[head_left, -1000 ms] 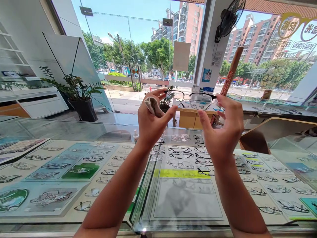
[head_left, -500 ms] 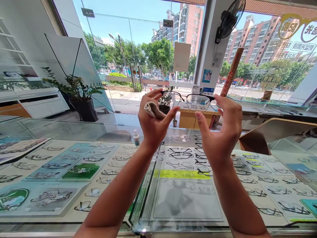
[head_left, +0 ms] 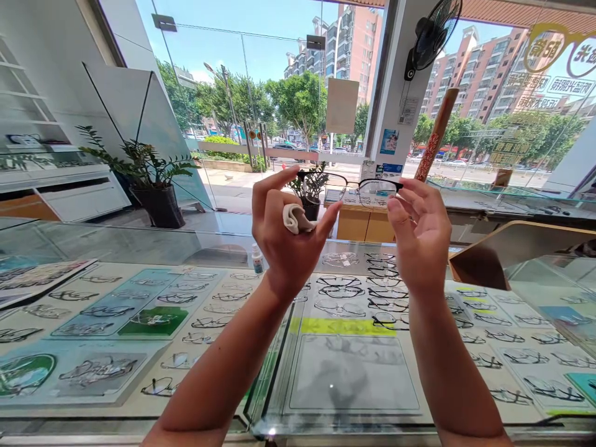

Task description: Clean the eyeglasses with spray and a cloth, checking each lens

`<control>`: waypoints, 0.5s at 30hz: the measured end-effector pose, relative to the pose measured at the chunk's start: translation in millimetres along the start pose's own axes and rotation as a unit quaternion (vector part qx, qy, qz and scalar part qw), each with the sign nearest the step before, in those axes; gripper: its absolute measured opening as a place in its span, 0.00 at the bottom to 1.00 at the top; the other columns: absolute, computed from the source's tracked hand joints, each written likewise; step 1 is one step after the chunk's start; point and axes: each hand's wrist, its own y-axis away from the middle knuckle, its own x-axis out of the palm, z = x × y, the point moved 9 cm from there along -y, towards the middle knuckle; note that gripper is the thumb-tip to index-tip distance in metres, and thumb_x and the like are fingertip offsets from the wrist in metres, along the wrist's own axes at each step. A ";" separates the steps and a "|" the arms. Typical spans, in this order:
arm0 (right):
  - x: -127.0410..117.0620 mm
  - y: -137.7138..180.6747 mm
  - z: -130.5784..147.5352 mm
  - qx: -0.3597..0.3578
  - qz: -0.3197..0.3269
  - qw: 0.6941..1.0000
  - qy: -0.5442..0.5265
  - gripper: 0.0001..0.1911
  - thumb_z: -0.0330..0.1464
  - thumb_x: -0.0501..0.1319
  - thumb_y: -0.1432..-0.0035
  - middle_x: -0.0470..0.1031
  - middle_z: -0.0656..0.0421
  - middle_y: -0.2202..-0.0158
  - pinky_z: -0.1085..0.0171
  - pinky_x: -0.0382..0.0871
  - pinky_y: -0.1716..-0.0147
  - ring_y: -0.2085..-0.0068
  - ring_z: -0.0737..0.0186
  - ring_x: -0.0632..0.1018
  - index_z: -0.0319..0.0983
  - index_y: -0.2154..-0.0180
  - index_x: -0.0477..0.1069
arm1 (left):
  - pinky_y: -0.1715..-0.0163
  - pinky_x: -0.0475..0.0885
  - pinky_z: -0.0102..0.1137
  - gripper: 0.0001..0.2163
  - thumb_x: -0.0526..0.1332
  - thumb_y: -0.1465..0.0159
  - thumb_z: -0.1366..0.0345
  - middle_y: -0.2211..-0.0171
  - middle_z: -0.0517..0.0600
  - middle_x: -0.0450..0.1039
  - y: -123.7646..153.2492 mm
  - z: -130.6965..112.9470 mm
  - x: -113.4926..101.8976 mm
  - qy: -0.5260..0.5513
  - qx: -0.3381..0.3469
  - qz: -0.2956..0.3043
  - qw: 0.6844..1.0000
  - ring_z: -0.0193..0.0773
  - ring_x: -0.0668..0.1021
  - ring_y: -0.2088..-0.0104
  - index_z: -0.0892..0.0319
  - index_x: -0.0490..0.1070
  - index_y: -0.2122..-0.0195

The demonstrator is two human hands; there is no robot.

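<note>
Hands, head view: both are raised at chest height in front of the window, above the counter [head_left: 326,428].
Left hand [head_left: 286,239]: a small pale cloth [head_left: 297,218] is pinched between the thumb and the curled fingers. The index finger is stretched up toward the left end of the glasses [head_left: 377,188] and appears to touch it.
Right hand [head_left: 419,236]: the fingertips are closed on the right end of the glasses, at the hinge. The thumb is set below the frame.
Glasses, position: a dark-rimmed pair is held in the air between the two hands, just above and beyond the knuckles, well clear of the counter.
Glasses, long axis: it runs left to right across the view, close to level, and the lenses face the person.
Nearer hand: the firm hold is taken by the right hand. The left lens lies just beside the cloth, up and to its right.
Cloth to lens: the two are apart, with the left thumb between them.
Counter: a glass top is seen, with rows of display frames [head_left: 339,290] beneath it. A small spray bottle [head_left: 256,259] stands below the left wrist.
</note>
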 end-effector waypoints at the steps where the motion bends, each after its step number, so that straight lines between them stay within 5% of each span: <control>1: -0.5 -0.5 0.1 -0.004 -0.004 1.000 -0.004 0.19 0.43 0.63 0.32 0.79 0.53 0.44 0.50 0.81 0.49 0.45 0.53 0.82 0.47 0.43 0.73 | 0.41 0.80 0.54 0.21 0.77 0.41 0.50 0.45 0.54 0.76 -0.2 -1.3 -0.5 -0.003 0.001 0.002 1.000 0.54 0.80 0.42 0.50 0.66 0.62; 10: -12.9 2.0 8.4 -0.010 -0.070 0.997 -0.024 0.16 0.43 0.57 0.27 0.79 0.52 0.49 0.57 0.83 0.62 0.55 0.57 0.85 0.44 0.47 0.74 | 0.35 0.75 0.57 0.24 0.77 0.42 0.50 0.41 0.54 0.75 3.4 -0.4 -0.3 0.034 -0.012 0.004 0.999 0.54 0.77 0.38 0.50 0.61 0.66; 15: -18.7 1.1 0.1 -0.003 -0.099 0.995 -0.025 0.19 0.43 0.60 0.30 0.79 0.52 0.49 0.55 0.84 0.58 0.50 0.54 0.84 0.45 0.41 0.71 | 0.37 0.77 0.57 0.23 0.78 0.42 0.50 0.43 0.54 0.76 4.2 -0.8 2.2 0.043 -0.018 0.006 0.999 0.54 0.78 0.40 0.51 0.62 0.65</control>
